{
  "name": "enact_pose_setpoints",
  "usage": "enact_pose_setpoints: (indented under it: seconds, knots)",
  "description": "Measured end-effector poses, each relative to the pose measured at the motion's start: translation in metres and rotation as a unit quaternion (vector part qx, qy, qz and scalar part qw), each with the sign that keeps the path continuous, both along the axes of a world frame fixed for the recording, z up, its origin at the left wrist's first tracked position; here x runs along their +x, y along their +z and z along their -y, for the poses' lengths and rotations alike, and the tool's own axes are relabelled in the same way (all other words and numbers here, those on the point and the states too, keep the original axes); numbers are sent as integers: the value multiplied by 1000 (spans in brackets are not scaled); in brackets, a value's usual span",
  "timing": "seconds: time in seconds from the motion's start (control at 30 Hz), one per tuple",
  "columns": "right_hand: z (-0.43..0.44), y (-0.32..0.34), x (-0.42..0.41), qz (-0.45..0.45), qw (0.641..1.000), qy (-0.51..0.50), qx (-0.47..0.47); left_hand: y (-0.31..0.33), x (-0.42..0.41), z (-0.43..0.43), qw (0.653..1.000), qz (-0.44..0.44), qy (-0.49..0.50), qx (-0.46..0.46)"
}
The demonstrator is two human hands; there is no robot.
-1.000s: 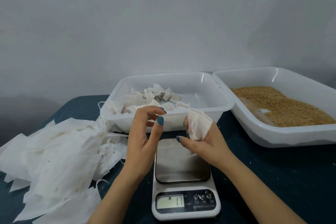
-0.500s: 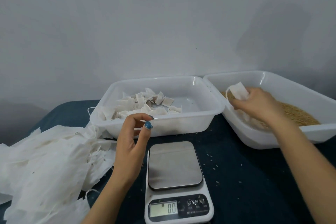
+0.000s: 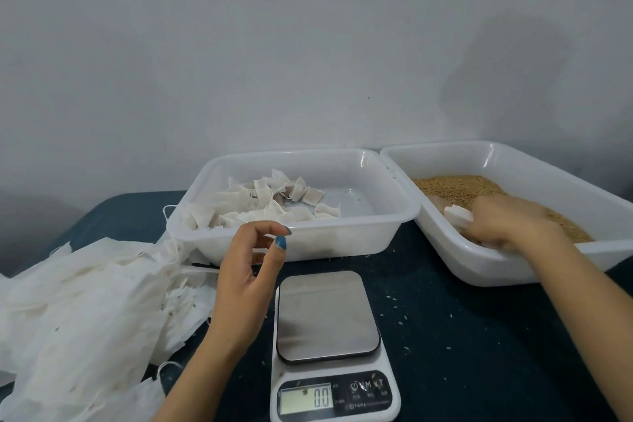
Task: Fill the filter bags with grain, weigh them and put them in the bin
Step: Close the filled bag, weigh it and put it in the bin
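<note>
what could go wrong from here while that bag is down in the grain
1. The right hand alone grips the filter bag in the grain; its mouth may fold shut and underfill.
2. Lifting it over the tray rim could spill more; stray grains already dot the cloth.
3. Grains landing on the scale, reading 0.0, would skew the weight.

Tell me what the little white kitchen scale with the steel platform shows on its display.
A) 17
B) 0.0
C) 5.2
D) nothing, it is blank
B: the display of the white kitchen scale reads 0.0, its steel platform bare, while the right hand holds the white paper filter bag down in the white plastic grain tub.
</note>
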State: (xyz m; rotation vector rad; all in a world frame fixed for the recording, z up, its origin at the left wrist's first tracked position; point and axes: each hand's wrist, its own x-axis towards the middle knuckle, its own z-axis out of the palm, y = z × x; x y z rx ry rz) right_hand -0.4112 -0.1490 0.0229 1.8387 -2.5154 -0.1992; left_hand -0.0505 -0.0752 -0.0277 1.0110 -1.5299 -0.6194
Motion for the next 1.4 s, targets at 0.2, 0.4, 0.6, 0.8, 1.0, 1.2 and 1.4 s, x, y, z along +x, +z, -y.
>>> enact_pose_setpoints:
  seconds: [0.2,0.4,0.6,0.8,1.0,1.2,1.4]
  knots:
    - [-2,0,0,-9,1000,-3,5,0,0,0,1000,3,3,0]
    - [-4,10,7,-88,996,-16,-16,0,-1,0,1000,3,-3,0]
    - [-4,6,-2,-67,998,-8,-20,1,-1,-1,1000,-10,-8,-2]
    - [-4,2,-7,-45,999,0,-2,2,-2,-1,1000,-14,-14,3]
    - [-3,4,-6,-43,999,0,6,2,-2,-2,1000,-8,-14,4]
    - [-3,1,-11,-39,999,-4,7,2,-2,-2,1000,-11,-17,5]
    - [-1,-4,-19,-13,1000,13,20,2,-1,-2,1000,-15,-13,5]
